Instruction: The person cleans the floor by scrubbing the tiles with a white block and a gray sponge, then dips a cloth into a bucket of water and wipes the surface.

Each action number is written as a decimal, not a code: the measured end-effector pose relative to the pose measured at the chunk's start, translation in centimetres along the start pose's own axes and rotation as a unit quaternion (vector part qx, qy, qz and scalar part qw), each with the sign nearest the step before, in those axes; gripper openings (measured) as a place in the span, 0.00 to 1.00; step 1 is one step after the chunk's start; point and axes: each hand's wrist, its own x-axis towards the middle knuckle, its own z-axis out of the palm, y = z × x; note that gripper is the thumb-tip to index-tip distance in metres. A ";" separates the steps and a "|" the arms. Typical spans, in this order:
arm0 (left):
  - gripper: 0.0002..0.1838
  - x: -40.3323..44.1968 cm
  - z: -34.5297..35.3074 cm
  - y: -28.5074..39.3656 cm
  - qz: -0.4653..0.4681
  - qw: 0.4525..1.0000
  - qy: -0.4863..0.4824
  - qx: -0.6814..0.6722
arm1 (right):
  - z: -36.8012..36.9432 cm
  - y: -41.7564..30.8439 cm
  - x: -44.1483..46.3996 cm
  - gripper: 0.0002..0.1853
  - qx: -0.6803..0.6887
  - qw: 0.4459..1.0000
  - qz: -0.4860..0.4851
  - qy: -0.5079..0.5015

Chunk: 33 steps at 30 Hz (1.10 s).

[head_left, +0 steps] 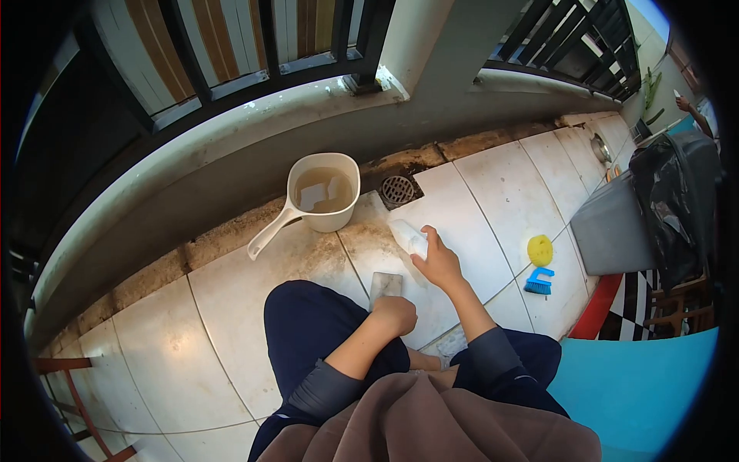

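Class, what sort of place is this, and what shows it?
Probably an outdoor terrace or yard: there is a tiled floor with a drain, and a railing on a low wall.

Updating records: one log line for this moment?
left hand: holds greyish block; right hand: holds whitish object; dipper: brownish liquid; floor: sponge, brush

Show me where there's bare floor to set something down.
Bare tile lies between your right hand and the yellow sponge, and left of the white dipper, past its handle. It's crowded around the dipper and drain, and where sponge, blue brush and grey bin cluster.
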 end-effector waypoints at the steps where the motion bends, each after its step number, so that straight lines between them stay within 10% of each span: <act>1: 0.21 -0.1 -0.2 -0.1 0.003 1.000 -0.003 0.004 | -0.2 0.2 -0.7 0.27 0.007 1.000 -0.007 0.012; 5: 0.16 -0.1 -0.7 0.2 -0.001 1.000 0.017 0.018 | -0.5 1.7 -4.1 0.21 0.022 0.994 -0.074 0.079; 14: 0.12 3.0 0.8 -0.2 0.002 0.914 0.391 -0.111 | -0.1 1.5 -9.5 0.16 0.087 0.985 -0.055 0.138; 28: 0.08 6.5 1.8 -0.6 0.003 0.915 0.369 -0.163 | 2.1 3.2 -10.1 0.29 0.111 0.961 -0.059 0.248; 33: 0.08 6.8 2.1 -0.6 -0.011 0.919 0.359 -0.161 | 1.5 4.0 -10.6 0.28 0.301 0.944 0.011 0.132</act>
